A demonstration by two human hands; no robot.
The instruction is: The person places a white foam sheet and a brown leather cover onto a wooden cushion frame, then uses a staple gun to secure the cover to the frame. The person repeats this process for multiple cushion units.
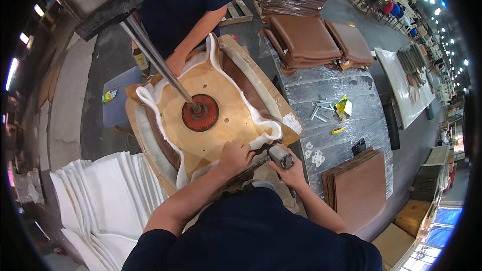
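A plywood seat panel (221,88) lies bottom up, ringed by white padding (163,135) and brown cover material (241,78). A red round pad (211,120) on a steel press rod (158,57) bears on its middle. My left hand (235,158) is closed at the panel's near edge, its fingers curled over the edge of the padding and cover. To its right, my right hand (295,173) grips a staple gun (280,156), its nose toward the near right corner. Across the panel, a co-worker's hand (175,63) rests by the far edge; a similar tool (140,60) is beside it.
White padding sheets (108,185) are stacked at left. On the plastic-covered table (306,88) at right are brown cushions (304,40), staple strips (321,109), a yellow-green box (343,107) and brown sheets (354,185). A blue-grey stool (118,103) stands at far left.
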